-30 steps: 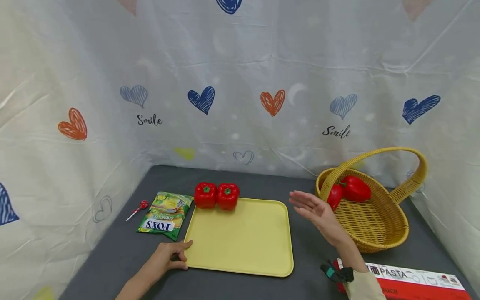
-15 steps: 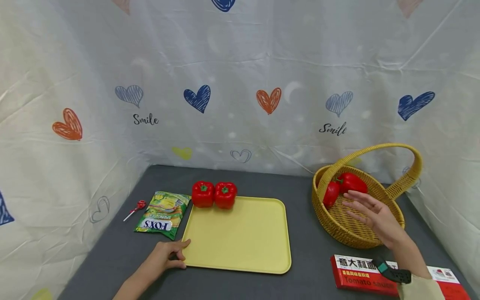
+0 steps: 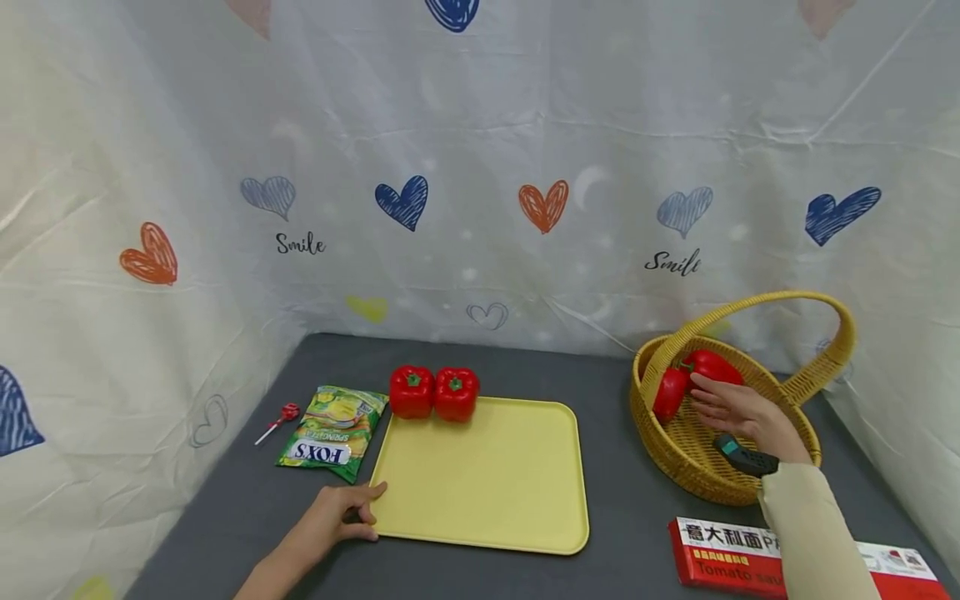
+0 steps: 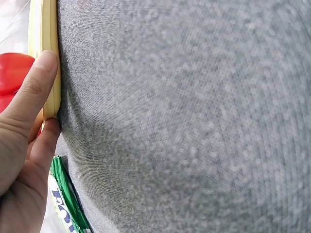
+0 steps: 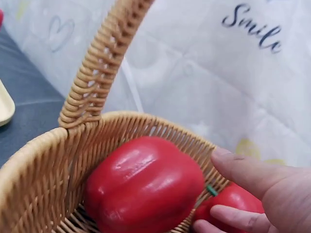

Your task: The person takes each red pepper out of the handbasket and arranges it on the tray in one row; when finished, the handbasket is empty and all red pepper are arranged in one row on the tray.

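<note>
My left hand (image 3: pixel 339 518) holds the near left corner of a yellow tray (image 3: pixel 487 479); in the left wrist view its thumb (image 4: pixel 36 80) lies along the tray's outer wall and a finger (image 4: pixel 47 141) touches the corner. Two red bell peppers (image 3: pixel 433 393) sit side by side at the tray's far left corner. Inside a yellow wicker basket (image 3: pixel 693 462), my right hand (image 3: pixel 738 412) reaches over two more bell peppers, a nearer one (image 5: pixel 146 184) and one (image 5: pixel 238 199) under its fingers. The thumb is extended, and whether the fingertips touch that pepper I cannot tell.
The basket's tall arched handle (image 3: pixel 787 298) rises over its opening. A red pasta box (image 3: pixel 720 567) lies in front, partly under the right sleeve. Left of the tray are a green Fox's candy bag (image 3: pixel 330 429) and a red lollipop (image 3: pixel 288 411). A heart-print curtain (image 3: pixel 480 250) hangs behind.
My right hand has moved rightward from beside the basket, then down into it to the peppers. The left hand stays at the tray corner, and the tray keeps its place.
</note>
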